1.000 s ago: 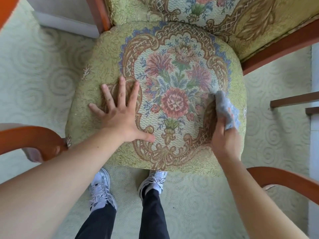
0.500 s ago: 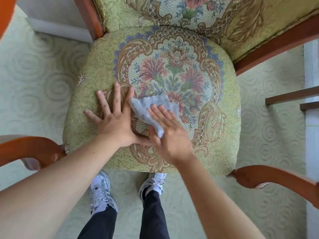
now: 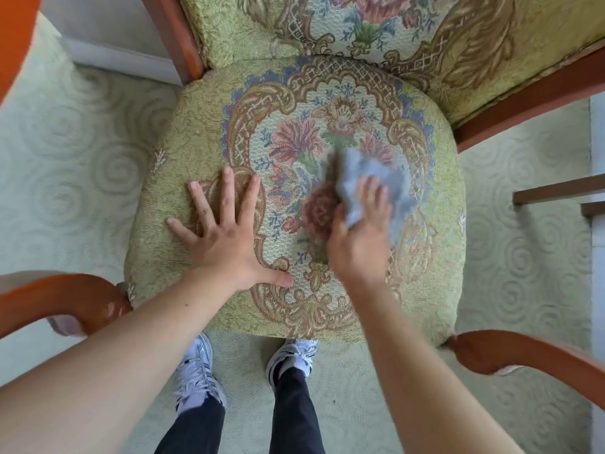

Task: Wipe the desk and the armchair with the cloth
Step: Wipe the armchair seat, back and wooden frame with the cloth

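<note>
My right hand (image 3: 360, 237) presses the cloth (image 3: 370, 181) on the seat (image 3: 203, 126), right of its central flower. My left hand (image 3: 226, 234) lies flat, fingers spread, left of that flower.

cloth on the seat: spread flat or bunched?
Bunched. The grey cloth is crumpled into folds under the right hand on the seat cushion; motion blur hides its exact outline.

Single head-worn view, looking steeply down from close above onto the green floral-tapestry upholstered armchair seat (image 3: 203, 132), both forearms reaching in from the bottom edge, shoes below.
</note>
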`<state>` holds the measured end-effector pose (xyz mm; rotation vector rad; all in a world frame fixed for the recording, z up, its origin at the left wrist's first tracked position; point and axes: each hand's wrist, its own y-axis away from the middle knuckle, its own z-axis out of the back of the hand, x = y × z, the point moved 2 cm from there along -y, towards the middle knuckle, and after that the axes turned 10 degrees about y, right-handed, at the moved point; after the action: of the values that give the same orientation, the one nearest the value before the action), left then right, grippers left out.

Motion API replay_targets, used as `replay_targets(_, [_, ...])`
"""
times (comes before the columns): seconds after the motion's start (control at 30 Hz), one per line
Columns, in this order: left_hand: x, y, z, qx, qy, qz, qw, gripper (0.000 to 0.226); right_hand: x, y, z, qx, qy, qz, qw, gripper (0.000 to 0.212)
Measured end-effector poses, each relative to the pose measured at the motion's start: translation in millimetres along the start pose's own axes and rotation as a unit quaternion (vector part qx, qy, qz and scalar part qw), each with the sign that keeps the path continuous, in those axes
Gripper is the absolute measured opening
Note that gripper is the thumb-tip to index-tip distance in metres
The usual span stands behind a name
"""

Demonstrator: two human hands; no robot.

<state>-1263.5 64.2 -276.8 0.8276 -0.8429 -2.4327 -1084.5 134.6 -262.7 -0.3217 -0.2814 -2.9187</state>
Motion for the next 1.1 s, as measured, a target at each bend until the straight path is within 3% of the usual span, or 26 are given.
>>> replay_targets(0.13, [-2.1,0.0,2.3,0.0,-0.003,0.011,1.0,0.174,30.9,23.6,-15.9,0.067,0.022,0.202,0.977,0.063])
replay_targets(0.27, [-1.0,-0.1,1.2,0.002,-0.003,0.011,1.0,0.173,-15.7,13.3,-1.7,0.089,0.134,0.329,0.93,0.067])
replay_targets(0.33, [-0.6,-1.5,0.7,0.006,0.003,0.007,1.0,0.171,-40.4,-9.1,9.7,0.062,0.15,0.259,0.952,0.06])
replay_targets(0.4, [-0.1,-2.6,0.7,0.005,0.003,0.009,1.0,0.171,-56.9,-38.8,22.1,0.028,0.095,0.112,0.989,0.056])
replay_targets(0.47, [-0.7,-2.8,0.5,0.003,0.001,0.009,1.0,0.171,-61.1,-65.8,26.5,0.027,0.025,-0.011,0.999,0.057])
replay_targets(0.53, [-1.4,-3.0,0.2,0.004,-0.002,0.009,1.0,0.171,-46.7,-81.8,22.3,0.021,0.013,-0.047,0.999,0.062])
replay_targets(0.6, [-1.9,-2.7,1.0,0.008,-0.004,0.019,1.0,0.171,-19.3,-77.6,13.2,0.025,0.05,0.012,0.998,0.065])
replay_targets(0.73, [-5.0,-2.8,3.5,0.028,-0.016,0.052,0.998,0.172,21.9,-30.7,-5.3,0.068,0.053,0.263,0.961,0.071])
replay_targets(0.93, [-10.4,4.7,8.3,0.038,-0.02,0.071,0.997,0.171,-19.4,1.5,2.1,0.13,0.068,0.421,0.895,0.067])
replay_targets(1.03, [-21.6,11.0,12.3,0.042,-0.012,0.088,0.995,0.168,-36.3,7.7,24.1,0.176,-0.018,0.388,0.904,0.056])
replay_targets(1.1, [-29.7,14.5,15.5,0.055,0.013,0.095,0.994,0.161,-42.2,9.4,42.0,0.237,-0.132,0.243,0.931,0.05])
